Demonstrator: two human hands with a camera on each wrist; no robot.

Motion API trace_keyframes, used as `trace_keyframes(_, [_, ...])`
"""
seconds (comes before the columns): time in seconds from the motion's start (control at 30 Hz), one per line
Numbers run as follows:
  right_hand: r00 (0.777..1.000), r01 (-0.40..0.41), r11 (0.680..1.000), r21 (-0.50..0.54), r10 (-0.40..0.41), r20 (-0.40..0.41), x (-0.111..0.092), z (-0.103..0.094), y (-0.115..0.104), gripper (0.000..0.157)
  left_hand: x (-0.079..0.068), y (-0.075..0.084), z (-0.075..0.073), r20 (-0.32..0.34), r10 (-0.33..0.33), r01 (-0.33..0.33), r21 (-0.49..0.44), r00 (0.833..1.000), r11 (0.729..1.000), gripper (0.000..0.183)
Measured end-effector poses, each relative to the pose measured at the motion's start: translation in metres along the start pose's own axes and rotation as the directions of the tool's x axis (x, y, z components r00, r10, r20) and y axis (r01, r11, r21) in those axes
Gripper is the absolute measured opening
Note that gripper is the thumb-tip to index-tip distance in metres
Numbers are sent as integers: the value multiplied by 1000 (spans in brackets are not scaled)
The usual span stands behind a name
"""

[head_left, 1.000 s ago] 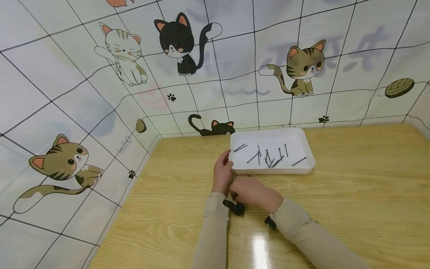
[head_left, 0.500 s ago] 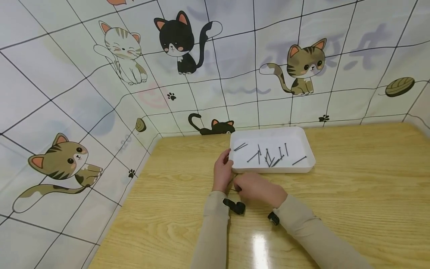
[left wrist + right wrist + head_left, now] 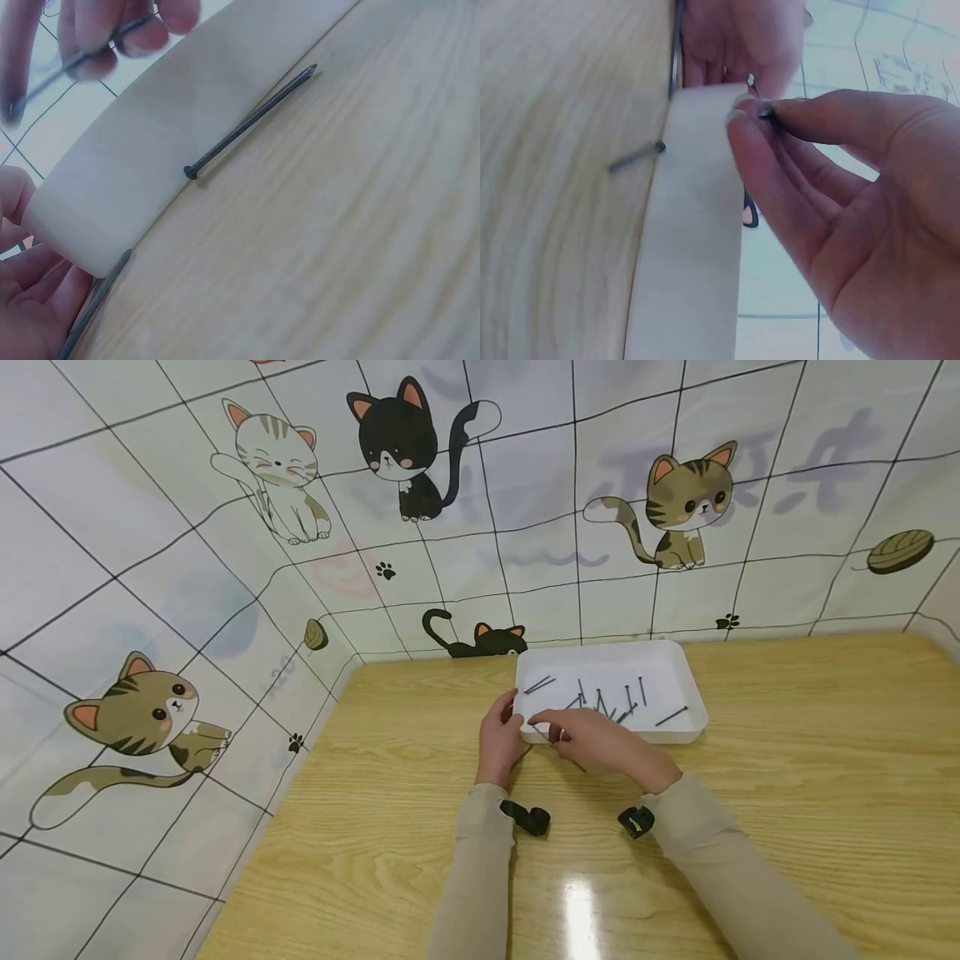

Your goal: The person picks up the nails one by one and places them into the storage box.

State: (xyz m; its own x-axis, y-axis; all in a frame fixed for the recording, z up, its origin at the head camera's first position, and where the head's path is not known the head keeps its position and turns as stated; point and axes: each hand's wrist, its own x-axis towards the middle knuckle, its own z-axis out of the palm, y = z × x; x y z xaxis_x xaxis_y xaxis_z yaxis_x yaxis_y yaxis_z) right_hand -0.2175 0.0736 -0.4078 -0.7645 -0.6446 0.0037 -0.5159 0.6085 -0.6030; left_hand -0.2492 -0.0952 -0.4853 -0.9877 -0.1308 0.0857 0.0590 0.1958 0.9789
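Note:
The white tray holds several dark nails scattered over its floor. My left hand grips the tray's near left corner, thumb and fingers on either side of the wall. Over the tray's front rim, my right hand pinches a nail between thumb and fingertips; its end shows dark in the right wrist view. Two more nails lie on the table against the tray's outer front wall. One nail lies slantwise below the right hand; the other nail is beside the left hand, partly cut off by the frame.
The wooden table runs back to a cat-patterned wall covering just behind the tray. Another such wall rises at the left. Black wrist cameras sit on both sleeves.
My right hand has risen from the table beside the left hand and moved right and forward over the tray's front rim, carrying a nail. The left hand keeps holding the tray corner.

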Motion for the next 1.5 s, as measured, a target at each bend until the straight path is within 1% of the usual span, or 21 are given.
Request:
trace_keyframes(0.1, [999, -15, 998, 63, 18, -47, -2, -9, 8, 43, 1, 0, 1, 0, -13, 13, -7, 1000, 1000, 46])
trace_keyframes(0.2, [993, -51, 989, 136, 64, -98, -5, -17, 20, 41, 2, 0, 2, -4, -28, 28, -2, 1000, 1000, 46])
trace_keyframes(0.27, [984, -76, 979, 189, 104, -142, -8, -23, 29, 42, 2, -1, 3, -6, -35, 35, -1, 999, 999, 46])
trace_keyframes(0.33, [971, -107, 968, 228, 151, -186, -12, -28, 39, 43, 1, 0, 4, -6, -34, 34, -1, 999, 999, 46])
trace_keyframes(0.47, [931, -157, 952, 264, 231, -281, -19, -37, 59, 45, 0, 0, 6, -6, -30, 30, -10, 1000, 999, 45])
trace_keyframes(0.63, [871, -196, 940, 278, 297, -391, -27, -44, 77, 47, 0, 0, 6, -8, -42, 42, -8, 999, 999, 44])
trace_keyframes(0.73, [832, -230, 936, 267, 331, -444, -31, -44, 85, 47, 0, 0, 7, -7, -43, 43, -9, 999, 999, 45])
trace_keyframes(0.8, [811, -245, 934, 262, 345, -473, -33, -43, 91, 47, 0, 0, 7, -5, -41, 41, -12, 999, 999, 45])
trace_keyframes(0.87, [796, -252, 933, 255, 350, -494, -35, -40, 95, 46, 0, 0, 7, -4, -41, 41, -11, 999, 999, 45])
trace_keyframes(1.07, [769, -307, 920, 244, 391, -506, -40, -35, 105, 46, 0, 1, 8, -8, -52, 52, 0, 999, 999, 45])
trace_keyframes(1.17, [752, -337, 908, 248, 418, -509, -40, -35, 107, 46, 1, 1, 7, -13, -53, 53, 6, 998, 999, 45])
trace_keyframes(1.27, [741, -359, 900, 247, 436, -511, -37, -34, 109, 44, 2, 1, 7, -12, -56, 56, 13, 998, 998, 44])
trace_keyframes(1.37, [739, -374, 898, 232, 440, -510, -33, -32, 111, 42, 3, 1, 5, -13, -52, 53, 18, 999, 998, 45])
trace_keyframes(1.5, [750, -381, 904, 194, 425, -508, -27, -30, 115, 40, 2, 1, 2, -22, -43, 43, 20, 999, 999, 45])
